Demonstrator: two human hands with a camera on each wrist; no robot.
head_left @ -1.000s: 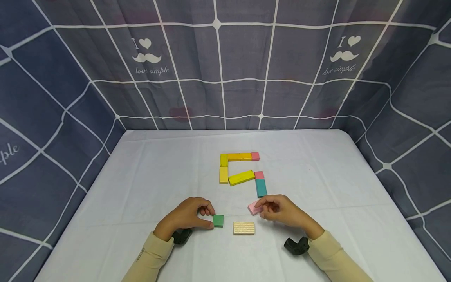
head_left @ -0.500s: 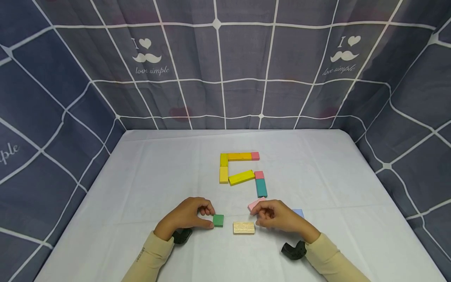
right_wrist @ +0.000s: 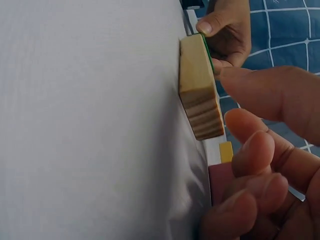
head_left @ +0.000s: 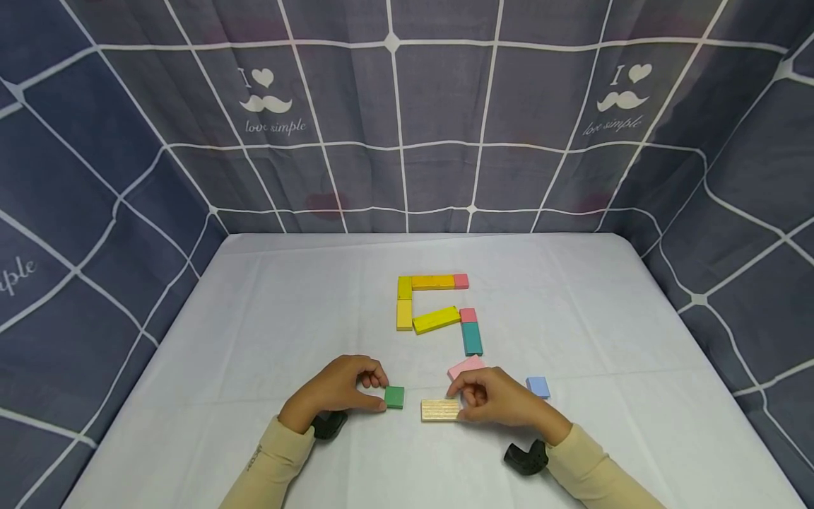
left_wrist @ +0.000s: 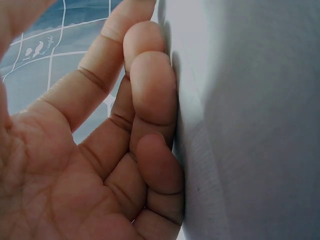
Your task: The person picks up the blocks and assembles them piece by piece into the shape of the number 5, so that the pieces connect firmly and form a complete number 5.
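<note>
My left hand (head_left: 350, 383) rests low at the white tabletop, thumb and forefinger at the left corners of a small green block (head_left: 394, 397), pinching it. In the left wrist view the other fingers (left_wrist: 152, 87) curl against the cloth. My right hand (head_left: 499, 398) hovers beside a plain wooden block (head_left: 439, 411). Its thumb and forefinger are parted, right at the block's right end. In the right wrist view the wooden block (right_wrist: 200, 90) lies on the cloth, with the thumb (right_wrist: 265, 90) just above it. Behind the right fingers lies a pink block (head_left: 466, 367).
Yellow blocks (head_left: 435, 320), two small pink pieces (head_left: 468, 315) and a teal block (head_left: 472, 339) form a 5-like line beyond the hands. A blue block (head_left: 538, 387) lies right of the right hand. Grid-patterned curtains surround the white-covered table (head_left: 286, 297).
My right hand has let go of the pink block and moved back toward the wooden block, uncovering the blue block. My left hand stays at the green block.
</note>
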